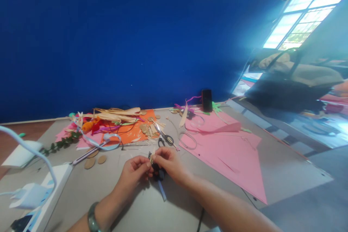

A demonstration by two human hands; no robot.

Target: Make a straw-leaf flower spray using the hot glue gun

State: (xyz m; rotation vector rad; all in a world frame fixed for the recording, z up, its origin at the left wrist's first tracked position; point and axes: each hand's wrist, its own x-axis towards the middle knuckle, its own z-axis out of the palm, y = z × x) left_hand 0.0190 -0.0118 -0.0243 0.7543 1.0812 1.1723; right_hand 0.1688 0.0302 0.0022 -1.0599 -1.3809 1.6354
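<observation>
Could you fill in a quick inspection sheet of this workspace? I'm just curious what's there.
Surface: grey tabletop, partly covered by pink sheets and an orange sheet.
Things in hand: small dark item, too unclear to identify; pale strip extending nearer the camera.
Clutter: scissors just beyond the hands; brown discs farther left.
Hands: left hand and right hand meet, fingers around the dark item.
Cables: white cable arching by a power strip.
Surroundings: blue partition behind; bright window upper right.

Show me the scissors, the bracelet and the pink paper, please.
Scissors (162, 136), head view: around the pivot.
Bracelet (91, 218), head view: outer side of the band.
Pink paper (230, 154), head view: near the sheet's middle.
</observation>
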